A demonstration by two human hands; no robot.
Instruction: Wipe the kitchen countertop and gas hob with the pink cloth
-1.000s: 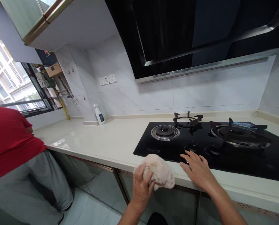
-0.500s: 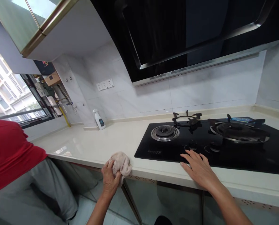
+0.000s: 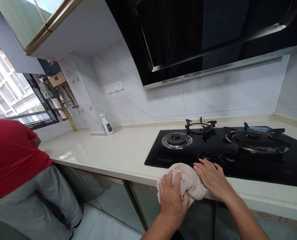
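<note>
Cloth (image 3: 188, 180) clamped in left hand (image 3: 172, 196), lower centre; right hand (image 3: 212, 175) empty, loosely spread, by stove (image 3: 253, 171). Wiping counter (image 3: 113, 150), seemingly; rightward stroke calls for lifting right hand.

Kitchen with gas stove (image 3: 253, 168), range hood (image 3: 208, 36)
</note>
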